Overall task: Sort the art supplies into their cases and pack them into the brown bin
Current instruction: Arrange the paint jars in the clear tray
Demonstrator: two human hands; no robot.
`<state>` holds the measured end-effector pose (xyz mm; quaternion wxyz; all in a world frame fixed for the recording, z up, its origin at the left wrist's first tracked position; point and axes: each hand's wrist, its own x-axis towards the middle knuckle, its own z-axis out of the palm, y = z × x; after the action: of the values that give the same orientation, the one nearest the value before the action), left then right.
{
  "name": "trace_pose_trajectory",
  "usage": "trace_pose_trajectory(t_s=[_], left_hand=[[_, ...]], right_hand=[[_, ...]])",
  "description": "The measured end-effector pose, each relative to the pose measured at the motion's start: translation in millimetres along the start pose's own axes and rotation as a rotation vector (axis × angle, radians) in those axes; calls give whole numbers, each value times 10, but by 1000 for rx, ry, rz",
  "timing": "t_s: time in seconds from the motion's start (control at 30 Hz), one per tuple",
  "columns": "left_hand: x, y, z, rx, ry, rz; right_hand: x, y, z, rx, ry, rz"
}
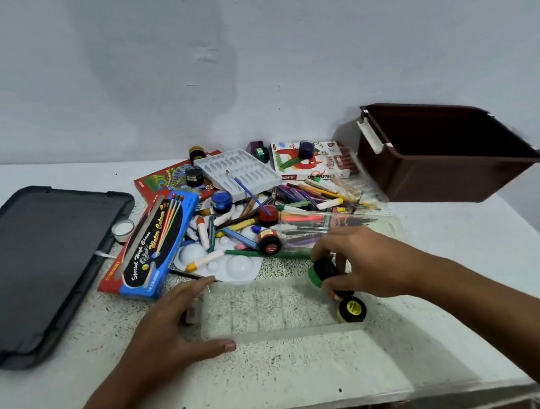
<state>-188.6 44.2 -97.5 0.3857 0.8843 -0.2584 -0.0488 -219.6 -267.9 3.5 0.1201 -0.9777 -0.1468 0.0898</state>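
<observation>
Head view looks down on a speckled worktop [283,367] set against a pale wall, its near edge partly cut off by the frame. At the left edge lies a dark lid [36,266], flat, its left side out of frame. At the far right corner stands the brown bin [445,160], tilted in the wide lens, open side up, its inside too dark to read. Near the front edge, at the middle, sits a clear tray [269,311], see-through and hard to trace; dividers show faintly. A yellow-labelled paint pot [352,310] lies in its right end. Behind it, toward the far edge, is a heap: a blue water-colour box [160,242] on a red box [113,276], a white palette [237,172], an oil-pastel box [311,161], a round-welled palette [221,265] half buried, a clear pencil case [326,227], and loose crayons [308,195], blurred and uncountable. Small pots sit among them, one blue [221,201], one red [267,215].

The left hand [174,323] rests against the tray's left end, fingers straight, thumb along the front rim. The right hand [362,261] holds a green-capped pot [320,271] over the tray's right end, fingers curled round it; another small item under the palm is mostly hidden.
</observation>
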Motion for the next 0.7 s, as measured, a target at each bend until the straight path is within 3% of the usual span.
trace_pose_trajectory(t_s=[0.37,0.7], left_hand=[[-9,11,29,9,17,-11],[-25,-78,-74,-122,-18,-60]], right_hand=[[25,-26,165,-63,-47,10],[53,-54,252,-189,-74,-27]])
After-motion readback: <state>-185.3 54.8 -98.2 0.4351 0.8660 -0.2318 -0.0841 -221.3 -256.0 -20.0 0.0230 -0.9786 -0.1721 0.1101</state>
